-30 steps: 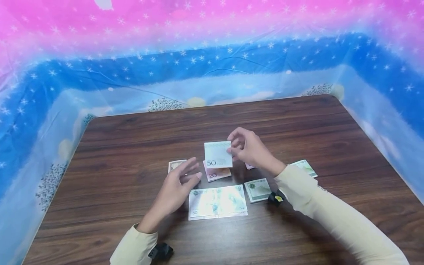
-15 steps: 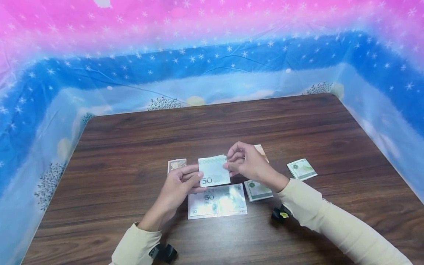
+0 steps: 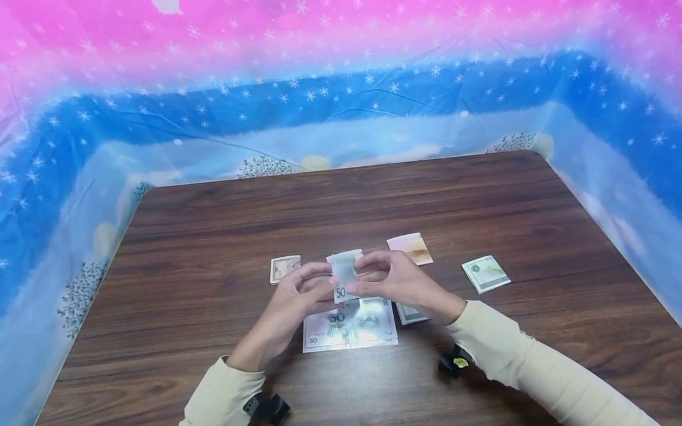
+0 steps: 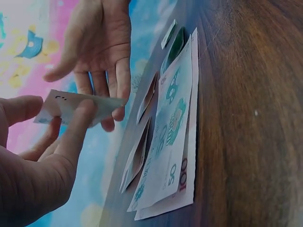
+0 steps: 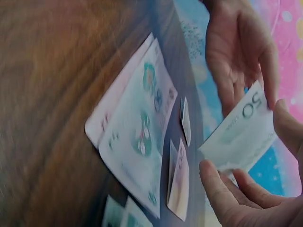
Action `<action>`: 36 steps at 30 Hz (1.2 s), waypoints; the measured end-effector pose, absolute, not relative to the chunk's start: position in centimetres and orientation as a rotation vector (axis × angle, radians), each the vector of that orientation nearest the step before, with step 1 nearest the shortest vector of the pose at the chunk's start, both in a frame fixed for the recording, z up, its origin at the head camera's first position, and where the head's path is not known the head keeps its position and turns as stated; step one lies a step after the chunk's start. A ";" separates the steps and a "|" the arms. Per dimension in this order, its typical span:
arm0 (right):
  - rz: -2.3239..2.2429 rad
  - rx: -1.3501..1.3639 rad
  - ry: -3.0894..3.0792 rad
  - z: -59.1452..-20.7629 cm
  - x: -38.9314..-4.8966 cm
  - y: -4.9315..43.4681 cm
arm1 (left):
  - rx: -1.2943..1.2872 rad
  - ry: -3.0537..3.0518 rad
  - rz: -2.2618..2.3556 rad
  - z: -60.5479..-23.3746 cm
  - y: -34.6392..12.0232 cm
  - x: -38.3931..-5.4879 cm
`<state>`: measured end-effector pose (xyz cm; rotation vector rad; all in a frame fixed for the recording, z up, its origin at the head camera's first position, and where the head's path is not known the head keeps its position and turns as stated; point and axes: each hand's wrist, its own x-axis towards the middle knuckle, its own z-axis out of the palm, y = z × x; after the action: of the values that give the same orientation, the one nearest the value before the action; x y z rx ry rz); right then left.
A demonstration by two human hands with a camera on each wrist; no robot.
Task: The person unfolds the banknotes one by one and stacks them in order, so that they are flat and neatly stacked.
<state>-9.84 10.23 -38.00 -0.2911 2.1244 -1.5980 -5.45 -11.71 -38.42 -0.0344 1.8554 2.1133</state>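
A folded 50-yuan banknote [image 3: 345, 275] is up in the air between both hands, above the near banknotes in the head view. My left hand [image 3: 298, 293] pinches its left side between thumb and fingers. From the other side my right hand [image 3: 399, 281] grips the right part, thumb in front, fingers overlapping the edge. The right wrist view shows the note [image 5: 244, 130] with its printed 50 turned upward, right fingertips along its lower edge. Just below the hands, a flat 50-yuan banknote [image 3: 325, 331] lies over a 100-yuan banknote [image 4: 188, 201].
Folded banknotes lie around on the wooden table [image 3: 213, 219]: a brownish one [image 3: 282, 269] at left, an orange-pink one [image 3: 411, 248] behind the right hand, and a green one [image 3: 486, 273] farther right. Another green folded note [image 3: 411, 315] is partly hidden under the right hand.
The folded 50 has come down and toward me. My left hand has taken hold of its left side, and the right fingers have slid inward over it, covering more of it.
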 end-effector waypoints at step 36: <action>-1.765 -0.280 1.772 -38.1 -8.4 11.7 | -0.030 2.168 1.969 -38.2 -11.8 -4.5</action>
<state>-8.36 11.71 -38.13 -0.2805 1.7720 -1.7649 -4.46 -11.82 -38.21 -0.0296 2.1678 1.9694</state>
